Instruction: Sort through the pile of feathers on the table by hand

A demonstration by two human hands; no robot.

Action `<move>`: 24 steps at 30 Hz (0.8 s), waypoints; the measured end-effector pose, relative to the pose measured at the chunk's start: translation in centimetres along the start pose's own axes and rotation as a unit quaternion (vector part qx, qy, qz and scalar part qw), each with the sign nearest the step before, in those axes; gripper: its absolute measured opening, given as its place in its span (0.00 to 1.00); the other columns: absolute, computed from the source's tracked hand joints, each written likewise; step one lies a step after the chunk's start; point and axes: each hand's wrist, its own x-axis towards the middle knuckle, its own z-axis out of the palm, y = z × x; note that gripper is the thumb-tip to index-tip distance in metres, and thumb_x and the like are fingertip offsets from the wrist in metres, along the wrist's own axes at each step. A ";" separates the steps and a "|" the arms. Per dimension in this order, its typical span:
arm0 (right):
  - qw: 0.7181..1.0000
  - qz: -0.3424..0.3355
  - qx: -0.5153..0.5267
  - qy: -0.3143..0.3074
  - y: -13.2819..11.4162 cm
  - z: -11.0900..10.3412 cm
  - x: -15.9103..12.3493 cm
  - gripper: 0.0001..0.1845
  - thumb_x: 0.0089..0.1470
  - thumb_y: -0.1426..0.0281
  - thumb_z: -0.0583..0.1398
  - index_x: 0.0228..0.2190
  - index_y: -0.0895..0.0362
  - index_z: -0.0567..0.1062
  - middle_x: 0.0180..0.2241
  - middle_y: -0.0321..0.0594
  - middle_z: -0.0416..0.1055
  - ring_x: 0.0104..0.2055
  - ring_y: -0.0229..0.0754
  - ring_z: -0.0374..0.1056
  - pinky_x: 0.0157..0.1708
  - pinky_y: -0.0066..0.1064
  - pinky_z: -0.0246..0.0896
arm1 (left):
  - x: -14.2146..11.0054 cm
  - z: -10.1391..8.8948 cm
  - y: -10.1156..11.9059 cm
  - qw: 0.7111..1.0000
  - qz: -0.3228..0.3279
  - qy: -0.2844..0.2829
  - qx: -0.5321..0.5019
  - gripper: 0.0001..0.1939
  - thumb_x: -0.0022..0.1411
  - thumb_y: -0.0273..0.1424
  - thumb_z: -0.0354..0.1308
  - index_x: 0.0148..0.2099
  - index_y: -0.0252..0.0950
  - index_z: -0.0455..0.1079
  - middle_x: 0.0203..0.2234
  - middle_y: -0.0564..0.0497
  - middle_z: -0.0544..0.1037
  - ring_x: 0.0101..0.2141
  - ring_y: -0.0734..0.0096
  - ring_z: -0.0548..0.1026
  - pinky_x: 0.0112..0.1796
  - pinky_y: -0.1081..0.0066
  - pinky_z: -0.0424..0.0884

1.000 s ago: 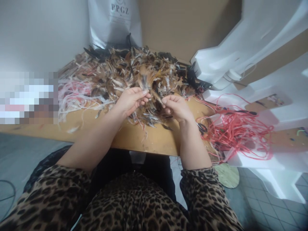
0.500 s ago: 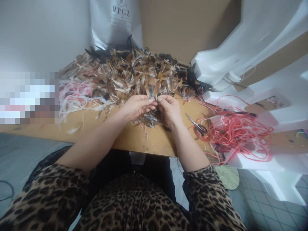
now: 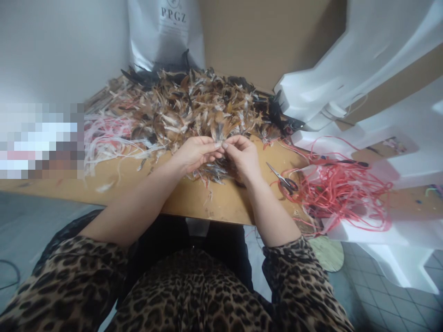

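Over the near edge of a big heap of brown, black and white feathers [image 3: 194,101], my two hands meet at their fingertips. My left hand [image 3: 199,153] pinches the base of a small grey-brown feather bunch [image 3: 218,129] between thumb and fingers, its tips pointing away from me. Against the same base, the thumb and forefinger of my right hand [image 3: 242,154] are pressed together; whatever fine part they grip is too small to make out. Beneath both hands lie more greyish feathers [image 3: 216,171] on the wooden table [image 3: 221,207].
Open scissors [image 3: 283,179] lie right of my right hand, beside a tangle of red strips [image 3: 346,191]. White and pink strips [image 3: 107,138] lie at the left. A silver-white bag [image 3: 166,37] stands behind the heap, and white foam pieces [image 3: 318,92] rise at the right.
My right hand's fingertips have shifted slightly left and closed in on the feather bunch's base. My left hand stays nearly still, holding the bunch.
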 end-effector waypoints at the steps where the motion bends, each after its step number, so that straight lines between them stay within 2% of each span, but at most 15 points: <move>1: 1.000 0.004 0.006 -0.003 0.0 0.0 0.0 0.14 0.40 0.64 0.70 0.27 0.56 0.73 0.24 0.31 0.72 0.24 0.30 0.64 0.27 0.25 0.59 | 0.0 0.0 0.0 1.000 0.002 0.000 0.002 0.06 0.60 0.19 0.60 0.30 0.25 0.74 0.23 0.48 0.79 0.21 0.82 0.75 0.22 0.83 0.68; 5: 0.998 0.050 0.033 -0.026 0.0 -0.3 0.3 0.14 0.41 0.64 0.70 0.27 0.56 0.73 0.19 0.28 0.69 0.19 0.28 0.57 0.22 0.24 0.51 | 0.0 -0.1 0.0 1.000 0.005 -0.013 0.013 0.05 0.58 0.20 0.63 0.29 0.26 0.74 0.23 0.49 0.78 0.21 0.83 0.74 0.23 0.83 0.69; 8: 0.995 0.077 0.054 -0.043 0.1 -0.5 0.5 0.15 0.40 0.64 0.71 0.26 0.57 0.72 0.18 0.28 0.67 0.19 0.28 0.57 0.21 0.23 0.51 | 0.0 -0.2 -0.1 0.999 0.009 -0.029 0.018 0.04 0.57 0.20 0.64 0.29 0.27 0.75 0.23 0.49 0.79 0.21 0.83 0.74 0.24 0.83 0.69; 18: 0.995 0.068 0.069 -0.035 0.3 -0.6 0.4 0.17 0.38 0.62 0.73 0.24 0.56 0.72 0.20 0.28 0.70 0.20 0.28 0.59 0.23 0.24 0.54 | 0.1 -0.4 -0.2 0.999 -0.007 -0.034 0.030 0.03 0.57 0.22 0.64 0.31 0.27 0.76 0.25 0.46 0.80 0.22 0.81 0.75 0.23 0.83 0.68; 24: 0.998 0.047 0.047 -0.011 0.3 -0.4 0.4 0.19 0.37 0.61 0.73 0.24 0.56 0.72 0.19 0.27 0.67 0.20 0.28 0.58 0.23 0.24 0.53 | 0.2 -0.6 -0.3 0.998 0.006 -0.043 0.051 0.03 0.56 0.22 0.65 0.30 0.26 0.76 0.25 0.46 0.80 0.21 0.82 0.74 0.23 0.83 0.68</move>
